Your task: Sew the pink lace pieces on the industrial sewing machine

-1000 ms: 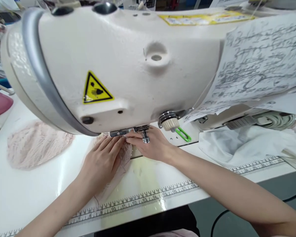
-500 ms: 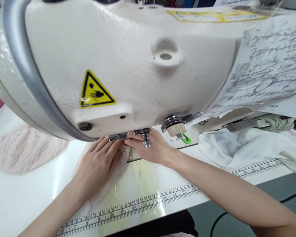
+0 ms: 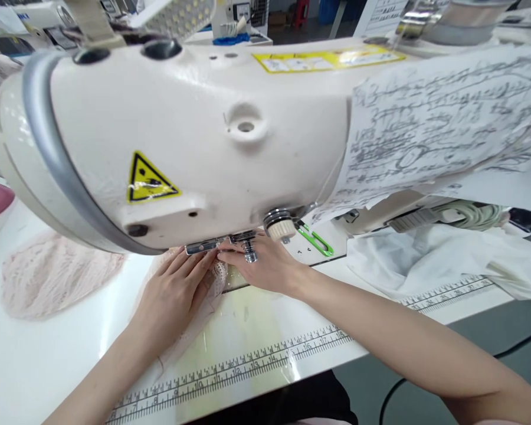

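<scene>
My left hand (image 3: 172,298) lies flat with its fingers stretched forward on a pale pink lace fabric (image 3: 216,280), which rests on the table under the white sewing machine (image 3: 194,112). My right hand (image 3: 269,262) is at the lace's right edge, its thumb and forefinger close together on it. A metal thread-tension knob (image 3: 250,251) and the machine's head hide some of its fingers. The fingertips of both hands nearly meet below the head. The needle and presser foot are out of sight behind the machine's head.
Another pink lace piece (image 3: 57,274) lies at left. Green thread snips (image 3: 316,239) lie right of my right hand, white cloth (image 3: 393,260) farther right. A printed ruler (image 3: 230,373) runs along the table's front edge. A handwritten paper (image 3: 429,130) hangs on the machine.
The view has tilted up and drawn back, so more of the machine's top, the room behind and the green snips show. Both hands stay at the lace, with little visible movement.
</scene>
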A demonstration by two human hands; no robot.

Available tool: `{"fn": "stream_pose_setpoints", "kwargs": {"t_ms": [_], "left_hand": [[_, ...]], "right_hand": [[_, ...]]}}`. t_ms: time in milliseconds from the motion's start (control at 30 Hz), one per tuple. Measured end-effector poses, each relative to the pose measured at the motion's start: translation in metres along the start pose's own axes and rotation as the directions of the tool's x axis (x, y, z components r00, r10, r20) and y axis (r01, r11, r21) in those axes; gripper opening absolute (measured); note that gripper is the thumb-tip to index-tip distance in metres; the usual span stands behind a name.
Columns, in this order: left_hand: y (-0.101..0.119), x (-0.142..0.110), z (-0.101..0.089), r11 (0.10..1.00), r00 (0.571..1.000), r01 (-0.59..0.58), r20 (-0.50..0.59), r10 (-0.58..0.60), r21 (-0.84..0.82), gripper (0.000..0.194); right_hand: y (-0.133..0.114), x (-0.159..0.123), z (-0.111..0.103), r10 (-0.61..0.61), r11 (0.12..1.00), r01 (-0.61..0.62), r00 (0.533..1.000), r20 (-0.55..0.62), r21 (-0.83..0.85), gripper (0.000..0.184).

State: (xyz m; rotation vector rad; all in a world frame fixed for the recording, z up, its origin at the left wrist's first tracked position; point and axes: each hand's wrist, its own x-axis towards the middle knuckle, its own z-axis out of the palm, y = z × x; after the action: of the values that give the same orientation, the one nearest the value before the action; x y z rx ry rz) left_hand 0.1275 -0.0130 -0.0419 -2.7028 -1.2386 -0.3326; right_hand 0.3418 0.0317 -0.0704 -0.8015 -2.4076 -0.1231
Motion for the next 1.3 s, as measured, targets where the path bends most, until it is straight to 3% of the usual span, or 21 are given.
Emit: {"fn": "stream_pose_setpoints", "kwargs": {"t_ms": [233, 367, 500, 600, 667, 767, 867, 933, 1067, 1167, 1300], "left_hand": [[0.003, 0.002, -0.008, 0.998, 0.999, -0.019, 0.029, 0.017, 0.068, 0.043], [-0.002, -0.004, -0.032, 0.993, 0.997, -0.08, 0.019, 0.078, 0.091, 0.039], [-0.006, -0.036, -0.053, 0.982, 0.983, -0.178, 0.054, 0.175, 0.065, 0.053], [0.0, -0.07, -0.053, 0.961, 0.965, -0.257, 0.07, 0.251, 0.098, 0.062], [0.008, -0.088, -0.049, 0.962, 0.975, -0.217, -0.004, 0.221, 0.166, 0.05], [0.019, -0.098, -0.049, 0.998, 0.999, -0.037, -0.029, 0.038, 0.054, 0.04], [0.021, -0.087, -0.061, 0.982, 0.987, 0.158, 0.033, -0.155, -0.099, 0.035], [0.016, -0.071, -0.07, 0.98, 0.984, 0.176, 0.041, -0.173, -0.09, 0.034], [0.002, -0.029, -0.074, 0.998, 0.998, -0.051, 0.024, 0.05, 0.029, 0.023], [-0.003, -0.003, -0.061, 0.961, 0.97, -0.244, 0.054, 0.239, 0.133, 0.023], [-0.002, 0.015, -0.044, 0.907, 0.942, -0.321, -0.008, 0.335, 0.271, 0.037]], "right_hand": [[-0.003, 0.0, -0.007, -0.041, 0.999, 0.039, 0.991, -0.128, -0.014, 0.028], [-0.002, -0.002, -0.009, -0.038, 0.999, 0.037, 0.999, -0.031, -0.04, 0.028], [-0.001, -0.003, -0.009, -0.056, 0.998, 0.056, 0.998, -0.012, 0.001, 0.026], [-0.001, -0.003, -0.01, -0.058, 0.997, 0.057, 0.998, 0.008, 0.043, 0.03], [-0.002, -0.003, -0.011, -0.064, 0.993, 0.061, 0.998, 0.02, 0.105, 0.032], [-0.004, -0.003, -0.011, -0.063, 0.973, 0.064, 0.998, -0.009, 0.22, 0.033], [-0.006, -0.002, -0.01, -0.071, 0.955, 0.077, 0.997, -0.029, 0.287, 0.031], [-0.007, -0.001, -0.01, -0.084, 0.951, 0.09, 0.996, -0.033, 0.295, 0.025], [-0.005, 0.0, -0.008, -0.105, 0.956, 0.114, 0.993, -0.049, 0.269, 0.019], [-0.003, 0.001, -0.008, -0.125, 0.966, 0.134, 0.991, -0.057, 0.222, 0.019], [-0.004, 0.003, -0.012, -0.124, 0.979, 0.134, 0.99, -0.073, 0.155, 0.021]]}}
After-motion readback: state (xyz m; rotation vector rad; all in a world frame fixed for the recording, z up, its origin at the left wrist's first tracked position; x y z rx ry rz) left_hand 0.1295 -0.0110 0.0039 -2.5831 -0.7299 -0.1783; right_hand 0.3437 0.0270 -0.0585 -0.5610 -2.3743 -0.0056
